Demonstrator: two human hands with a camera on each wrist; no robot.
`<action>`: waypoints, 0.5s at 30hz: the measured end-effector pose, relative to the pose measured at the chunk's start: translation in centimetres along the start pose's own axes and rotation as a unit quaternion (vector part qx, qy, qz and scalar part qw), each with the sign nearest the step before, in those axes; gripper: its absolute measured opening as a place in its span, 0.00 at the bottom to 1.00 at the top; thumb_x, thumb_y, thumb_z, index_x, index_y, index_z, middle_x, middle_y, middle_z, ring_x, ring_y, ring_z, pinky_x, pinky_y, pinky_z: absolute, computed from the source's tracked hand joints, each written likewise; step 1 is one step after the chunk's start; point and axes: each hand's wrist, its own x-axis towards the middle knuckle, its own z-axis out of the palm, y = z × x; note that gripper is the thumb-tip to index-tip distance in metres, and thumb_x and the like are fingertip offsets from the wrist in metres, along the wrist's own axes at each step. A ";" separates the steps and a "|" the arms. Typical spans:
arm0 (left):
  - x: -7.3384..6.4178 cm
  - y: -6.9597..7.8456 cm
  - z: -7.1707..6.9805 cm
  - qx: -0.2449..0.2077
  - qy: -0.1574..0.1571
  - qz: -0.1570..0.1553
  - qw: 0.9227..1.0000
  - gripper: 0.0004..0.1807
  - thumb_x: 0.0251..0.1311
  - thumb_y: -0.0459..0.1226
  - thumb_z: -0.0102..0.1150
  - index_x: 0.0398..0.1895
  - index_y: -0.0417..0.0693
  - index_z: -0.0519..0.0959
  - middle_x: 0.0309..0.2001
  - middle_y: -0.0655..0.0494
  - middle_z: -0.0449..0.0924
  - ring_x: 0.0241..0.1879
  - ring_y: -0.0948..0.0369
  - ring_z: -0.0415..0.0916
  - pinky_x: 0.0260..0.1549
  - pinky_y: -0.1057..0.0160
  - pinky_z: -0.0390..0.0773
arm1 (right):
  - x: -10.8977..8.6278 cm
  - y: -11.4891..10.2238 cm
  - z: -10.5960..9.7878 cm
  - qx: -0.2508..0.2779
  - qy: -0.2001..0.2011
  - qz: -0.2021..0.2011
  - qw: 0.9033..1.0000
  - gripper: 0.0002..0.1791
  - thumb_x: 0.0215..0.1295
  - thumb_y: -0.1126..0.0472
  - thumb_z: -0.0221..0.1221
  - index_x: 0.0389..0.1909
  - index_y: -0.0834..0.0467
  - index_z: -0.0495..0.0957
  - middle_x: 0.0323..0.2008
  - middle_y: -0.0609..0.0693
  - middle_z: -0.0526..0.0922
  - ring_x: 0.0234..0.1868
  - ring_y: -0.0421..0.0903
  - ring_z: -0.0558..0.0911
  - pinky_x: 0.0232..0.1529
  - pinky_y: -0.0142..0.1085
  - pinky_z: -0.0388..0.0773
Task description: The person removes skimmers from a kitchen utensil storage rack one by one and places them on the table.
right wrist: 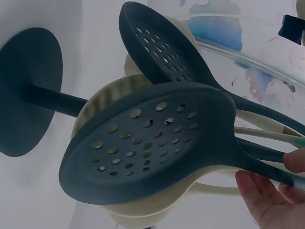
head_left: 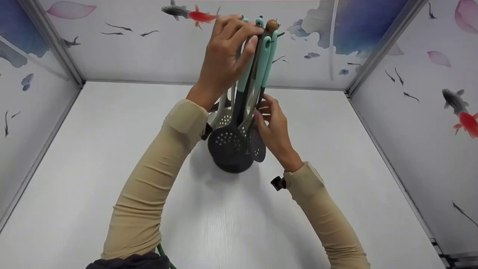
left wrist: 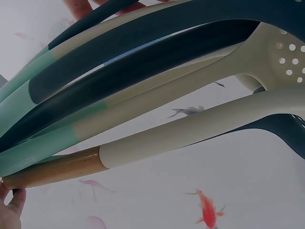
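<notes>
Head view: a dark stand (head_left: 233,167) is standing on the white counter (head_left: 112,149), with kitchen utensils crowding around its post, heads down and green handles (head_left: 263,58) up. The left hand (head_left: 226,50) is reaching to the top; in the left wrist view its grip seems to be pinching the handle end of a wooden-handled utensil (left wrist: 152,143), though the fingertips are only partly showing. The right hand (head_left: 276,130) is pinching the neck of a slotted spoon (head_left: 256,140) at the right side. Another dark slotted spoon (head_left: 226,149) is hanging in front, and a cream slotted spoon (left wrist: 269,57) is hanging beside it.

Judging by this, the stand is carrying a nearly full set, and what is left is seemingly the two utensils being held. Whether those are already resting on their hooks is staying hidden, as is whether they are being hung or taken off.
</notes>
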 end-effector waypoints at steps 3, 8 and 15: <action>0.1 0.0 0.0 -0.003 0.005 0.003 1.000 0.16 0.65 0.41 0.45 0.49 0.49 0.80 0.47 0.51 0.79 0.61 0.55 0.63 0.65 0.69 0.57 | 0.1 0.2 -0.1 0.009 0.017 -0.005 1.000 0.20 0.65 0.66 0.53 0.58 0.66 0.66 0.42 0.58 0.77 0.41 0.45 0.80 0.39 0.33 0.78; -0.1 0.0 0.1 0.002 0.000 0.001 1.000 0.16 0.66 0.42 0.44 0.49 0.50 0.79 0.47 0.51 0.78 0.61 0.55 0.63 0.65 0.69 0.57 | 0.1 0.4 -0.6 0.024 0.023 -0.009 0.999 0.17 0.64 0.66 0.55 0.53 0.66 0.70 0.38 0.57 0.80 0.38 0.44 0.80 0.34 0.29 0.77; 0.0 0.0 0.3 0.006 0.004 0.003 1.000 0.16 0.66 0.42 0.44 0.49 0.50 0.79 0.47 0.51 0.78 0.60 0.55 0.63 0.65 0.68 0.57 | 0.2 0.2 -1.4 0.020 0.023 -0.009 0.999 0.16 0.63 0.67 0.55 0.51 0.67 0.72 0.35 0.59 0.80 0.36 0.47 0.81 0.34 0.26 0.77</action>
